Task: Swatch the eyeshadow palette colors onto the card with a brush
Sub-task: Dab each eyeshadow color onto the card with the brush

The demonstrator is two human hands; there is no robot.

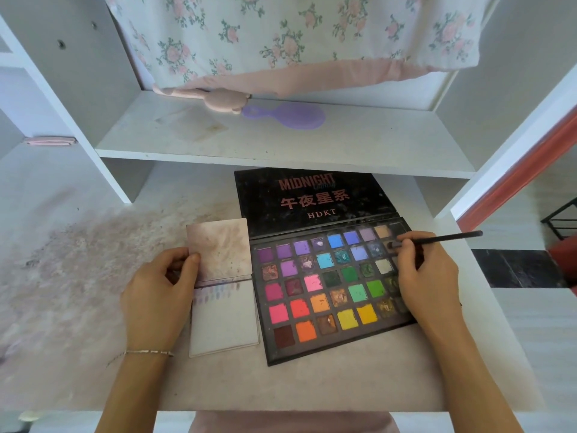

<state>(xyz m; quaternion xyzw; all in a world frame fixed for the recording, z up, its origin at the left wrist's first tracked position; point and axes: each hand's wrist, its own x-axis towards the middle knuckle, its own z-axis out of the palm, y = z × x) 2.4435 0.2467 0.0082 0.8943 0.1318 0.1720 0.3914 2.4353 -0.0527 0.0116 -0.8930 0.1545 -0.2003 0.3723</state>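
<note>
Left hand (162,285) grips the left edge of the card (223,320), thumb on its smudged raised flap; faint swatches line the lower leaf. Right hand (424,276) pinches the brush (443,239) in curled fingers (406,254), bristles in a dark pan at the upper right of the open palette (331,292), just right of the card on the surface (312,385). Beyond, a shelf (343,145) bears a purple hairbrush (290,115).
</note>
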